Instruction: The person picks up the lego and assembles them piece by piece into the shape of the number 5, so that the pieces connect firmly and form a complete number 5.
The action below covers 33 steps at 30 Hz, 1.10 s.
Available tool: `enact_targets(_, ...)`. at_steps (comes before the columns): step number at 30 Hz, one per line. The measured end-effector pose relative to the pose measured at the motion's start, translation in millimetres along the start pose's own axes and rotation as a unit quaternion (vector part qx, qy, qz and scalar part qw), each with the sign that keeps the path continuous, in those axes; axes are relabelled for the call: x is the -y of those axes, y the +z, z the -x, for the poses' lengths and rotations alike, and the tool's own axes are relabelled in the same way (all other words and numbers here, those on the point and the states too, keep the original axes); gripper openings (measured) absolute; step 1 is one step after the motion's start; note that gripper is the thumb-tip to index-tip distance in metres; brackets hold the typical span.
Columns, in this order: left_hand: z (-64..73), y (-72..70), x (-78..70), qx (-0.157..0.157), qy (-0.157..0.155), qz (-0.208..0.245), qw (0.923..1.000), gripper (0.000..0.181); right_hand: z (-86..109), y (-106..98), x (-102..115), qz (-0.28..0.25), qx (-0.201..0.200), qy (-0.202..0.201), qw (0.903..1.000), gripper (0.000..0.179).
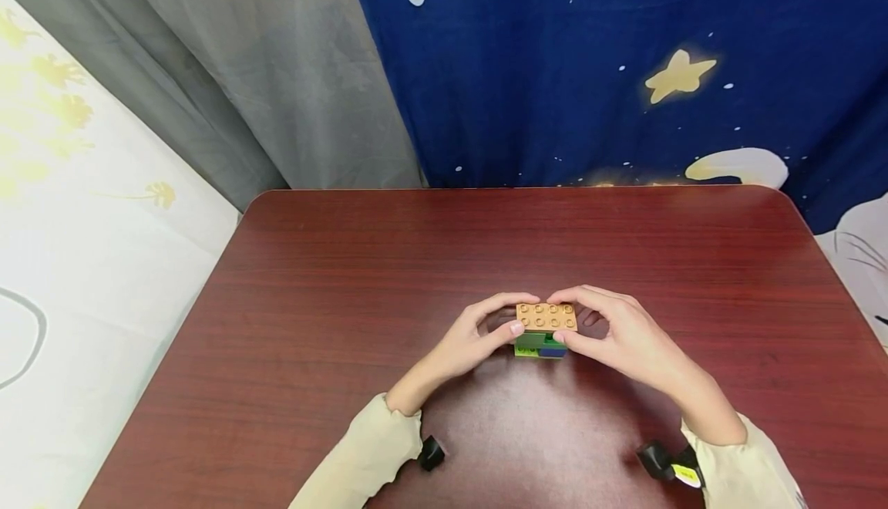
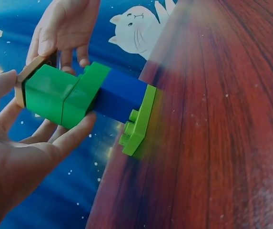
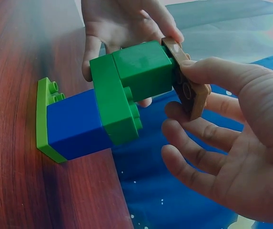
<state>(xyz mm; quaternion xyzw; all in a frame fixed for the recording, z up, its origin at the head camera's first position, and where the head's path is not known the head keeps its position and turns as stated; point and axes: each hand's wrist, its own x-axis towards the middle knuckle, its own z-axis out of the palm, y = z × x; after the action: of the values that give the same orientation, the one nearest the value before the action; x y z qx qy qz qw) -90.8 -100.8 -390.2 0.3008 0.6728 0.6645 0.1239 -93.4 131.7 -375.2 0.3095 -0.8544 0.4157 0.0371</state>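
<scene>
A stack of toy building bricks stands on the table. Its top is a tan-brown studded plate (image 1: pixel 546 317), overhanging to the right. Below come an upper green block (image 3: pixel 143 69), a longer green brick (image 3: pixel 112 95), a blue block (image 3: pixel 76 126) and a lime-green base plate (image 3: pixel 42 114). My left hand (image 1: pixel 466 343) pinches the left end of the tan-brown plate between thumb and fingers. Opposite, my right hand (image 1: pixel 634 343) pinches its right end. In the right wrist view, a narrow gap shows between that plate and the upper green block.
The stack stands on a reddish-brown wooden table (image 1: pixel 347 278). Behind it hang a grey curtain (image 1: pixel 208 69) and a blue starry curtain (image 1: pixel 541 69). Black wrist devices appear near both cream sleeves (image 1: pixel 368 447).
</scene>
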Motion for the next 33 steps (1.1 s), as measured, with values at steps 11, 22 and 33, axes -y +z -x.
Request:
enact_targets(11, -0.1, -1.5, 2.0, 0.014, 0.003, 0.012, 0.9998, 0.033, 0.9, 0, -2, -0.004, -0.015, -0.016, 0.9998, 0.035)
enact_targets(22, -0.5, -4.3, 28.5, 0.012, 0.010, 0.032, 0.9994, 0.036, 0.0, -1, -2, -0.006, -0.027, -0.030, 0.9992, 0.034)
enact_targets(33, 0.0, -4.4, 26.0, 0.012, 0.018, 0.034, 0.9992, 0.035, -0.9, -1, -4, -0.008, -0.023, -0.027, 0.9993, 0.034)
